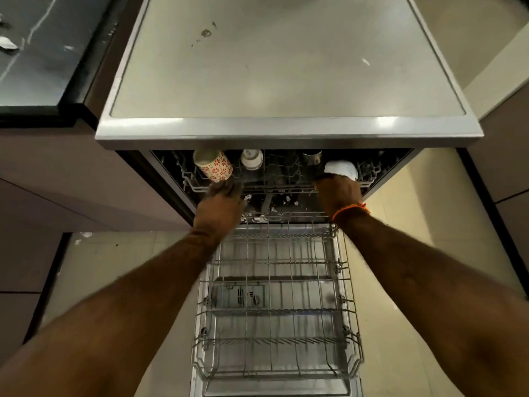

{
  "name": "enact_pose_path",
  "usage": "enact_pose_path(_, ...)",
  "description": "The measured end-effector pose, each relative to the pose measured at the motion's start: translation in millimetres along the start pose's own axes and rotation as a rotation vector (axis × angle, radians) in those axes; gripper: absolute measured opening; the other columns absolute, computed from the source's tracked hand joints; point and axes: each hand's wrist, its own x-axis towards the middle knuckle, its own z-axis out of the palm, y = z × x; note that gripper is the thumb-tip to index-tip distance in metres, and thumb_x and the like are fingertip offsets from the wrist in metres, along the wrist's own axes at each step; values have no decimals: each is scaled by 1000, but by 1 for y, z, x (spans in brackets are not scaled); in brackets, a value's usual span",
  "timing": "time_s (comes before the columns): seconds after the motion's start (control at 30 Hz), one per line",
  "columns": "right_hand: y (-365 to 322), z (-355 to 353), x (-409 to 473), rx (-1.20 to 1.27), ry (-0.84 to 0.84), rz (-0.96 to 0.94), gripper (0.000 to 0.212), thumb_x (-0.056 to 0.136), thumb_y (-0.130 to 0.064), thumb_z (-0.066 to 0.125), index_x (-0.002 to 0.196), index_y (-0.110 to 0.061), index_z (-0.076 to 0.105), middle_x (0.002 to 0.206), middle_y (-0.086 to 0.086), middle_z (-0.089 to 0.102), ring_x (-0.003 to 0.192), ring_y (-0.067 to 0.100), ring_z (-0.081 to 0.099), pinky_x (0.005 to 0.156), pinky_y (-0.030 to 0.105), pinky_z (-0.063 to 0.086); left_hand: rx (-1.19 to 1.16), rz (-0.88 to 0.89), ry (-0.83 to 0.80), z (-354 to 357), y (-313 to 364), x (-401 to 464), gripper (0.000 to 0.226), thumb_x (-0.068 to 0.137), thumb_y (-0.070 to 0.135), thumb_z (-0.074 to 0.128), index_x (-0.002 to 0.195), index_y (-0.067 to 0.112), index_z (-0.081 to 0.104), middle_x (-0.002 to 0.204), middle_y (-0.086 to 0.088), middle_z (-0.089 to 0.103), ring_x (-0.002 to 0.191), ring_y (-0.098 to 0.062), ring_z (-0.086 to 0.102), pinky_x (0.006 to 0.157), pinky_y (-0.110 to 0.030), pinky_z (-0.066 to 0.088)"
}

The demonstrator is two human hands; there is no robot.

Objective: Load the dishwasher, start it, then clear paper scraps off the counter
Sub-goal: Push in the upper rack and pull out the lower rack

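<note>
The person stands over the open dishwasher (pixel 289 133) with both arms reaching to the upper rack (pixel 274 186), which sits mostly tucked under the steel top. The left hand (pixel 221 202) rests at the rack's front rail just below a patterned mug (pixel 213 165) lying on its side; its fingers are hidden from above, so whether they curl round the wire cannot be told. The right hand (pixel 339 193), an orange thread at its wrist, reaches to a white cup (pixel 342 169) at the rack's right end, and its fingers appear to hold the cup from below, though the grip is partly hidden. Between these stand a small white cup (pixel 252 159) and a steel tumbler (pixel 312 158). The step looks like seating the last cup; it would be done well by setting it mouth down between the tines, clear of the tumbler, while the left hand steadies the rack. The tilted mug probably wants righting too. The lower rack (pixel 274 310) is pulled out over the dropped door towards the person and holds nothing visible; it must go in before closing. White bits lie in the tub floor. To the far left a dark counter (pixel 43 67) carries paper scraps (pixel 8 44), not yet cleared. Pale floor tiles (pixel 400 282) and brown cabinet fronts (pixel 57 181) flank the machine.
</note>
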Motion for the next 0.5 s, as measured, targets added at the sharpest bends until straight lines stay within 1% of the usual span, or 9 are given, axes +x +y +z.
enact_pose_path(0.03,3,1,4,1,23,-20,29,98,-21,54,124,-21,67,110,12,70,101,36,67,81,41,56,-14,43,-38,1,-3,-2,66,102,47,46,157,14,29,162,-13,31,150,-36,26,121,-49,27)
enact_pose_path(0.07,2,1,6,6,37,-33,29,98,-21,55,124,-21,67,108,11,71,99,36,68,79,41,58,-19,76,-87,1,-5,-4,78,101,50,46,160,11,14,168,-14,12,155,-35,8,126,-47,13)
enact_pose_path(0.1,1,4,8,-4,70,-41,28,97,-19,55,123,-21,67,105,10,72,97,35,69,78,41,58,-23,88,-147,0,-9,-5,88,100,54,46,161,10,0,168,-14,-4,155,-35,-6,127,-47,4)
enact_pose_path(0.13,-1,3,7,5,89,-39,28,97,-18,54,121,-20,68,104,10,72,96,34,69,77,41,58,-20,90,-202,-1,-12,-5,96,98,57,47,159,10,-11,166,-13,-17,153,-34,-16,126,-49,-1)
enact_pose_path(0.17,-4,4,10,19,89,-28,27,96,-17,54,119,-20,69,103,10,72,96,34,69,76,40,56,-12,92,-248,-4,-14,-4,102,96,59,49,157,12,-18,163,-12,-26,151,-34,-22,126,-51,-3)
enact_pose_path(0.23,-7,1,12,46,56,9,25,97,-15,53,115,-17,71,104,12,72,98,35,68,79,40,55,-1,104,-329,-11,-15,1,112,91,60,55,156,14,-22,161,-10,-32,149,-32,-27,125,-52,-3)
enact_pose_path(0.37,-8,2,19,144,76,66,26,99,-15,49,105,-9,73,102,15,72,96,35,68,84,43,57,37,113,-452,-25,-14,16,120,86,66,61,157,13,-19,161,-9,-32,150,-31,-26,126,-51,0)
enact_pose_path(0.43,-12,3,19,166,79,83,27,99,-13,47,107,-8,73,104,15,72,98,35,68,85,43,56,65,100,-477,-28,-13,18,122,84,69,62,158,14,-19,162,-7,-33,151,-31,-25,126,-52,2)
enact_pose_path(0.5,-15,0,14,112,59,67,29,98,-11,48,118,-8,68,111,15,70,105,35,65,94,46,52,94,90,-499,-33,-14,20,122,83,71,60,158,16,-18,162,-6,-32,151,-30,-24,126,-53,3)
